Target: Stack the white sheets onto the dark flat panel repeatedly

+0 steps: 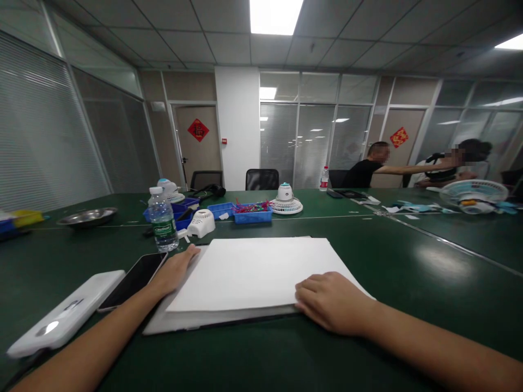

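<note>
A thick pad of white paper (pixel 253 272) lies flat on the green table in front of me, a dark edge showing beneath it. My left hand (pixel 175 269) grips its left side, with the fingers partly hidden. At the front right corner, my right hand (pixel 333 299) is closed with curled fingers on the pad's edge. Beside my left forearm lie a black-screened phone (pixel 134 280) and a white power bank (pixel 67 313). A clear water bottle (pixel 162 220) stands just beyond my left hand.
Behind the pad are a white plastic housing (pixel 201 223), a blue tray (pixel 253 216) of coloured wires and a white fan part (pixel 285 200). A metal dish (pixel 87 216) sits at left. Two people sit across at right, near a fan cage (pixel 474 193).
</note>
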Available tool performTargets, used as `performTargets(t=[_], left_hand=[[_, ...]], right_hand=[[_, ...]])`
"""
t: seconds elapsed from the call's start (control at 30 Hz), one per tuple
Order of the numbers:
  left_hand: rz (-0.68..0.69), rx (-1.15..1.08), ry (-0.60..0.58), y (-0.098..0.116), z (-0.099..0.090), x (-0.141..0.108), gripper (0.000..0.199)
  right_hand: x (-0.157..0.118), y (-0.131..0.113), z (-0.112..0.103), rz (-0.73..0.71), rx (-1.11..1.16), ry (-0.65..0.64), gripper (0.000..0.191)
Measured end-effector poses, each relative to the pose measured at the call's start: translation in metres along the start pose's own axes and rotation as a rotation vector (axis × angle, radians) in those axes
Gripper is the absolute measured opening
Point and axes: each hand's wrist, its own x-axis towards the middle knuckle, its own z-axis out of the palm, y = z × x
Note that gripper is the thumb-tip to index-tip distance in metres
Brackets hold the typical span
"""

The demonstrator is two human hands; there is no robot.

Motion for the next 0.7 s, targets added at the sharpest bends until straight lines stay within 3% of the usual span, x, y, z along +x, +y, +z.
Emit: performTargets(t=[0.13, 0.53, 0.7], left_hand=[[0.001, 0.005, -0.028, -0.005, 0.0, 0.003, 0.074], [0.014, 0.173, -0.037, -0.003, 0.005, -0.001, 0.072], [0.042, 0.185, -0.096, 0.006, 0.005, -0.008, 0.074]], right_hand=[[-0.003, -0.009, 0.0, -0.092, 0.088, 0.062, 0.032], [-0.003, -0.01, -0.004, -0.05, 0.324, 0.039, 0.041], [-0.003, -0.006, 0.002, 0.119, 0.396, 0.013, 0.071]])
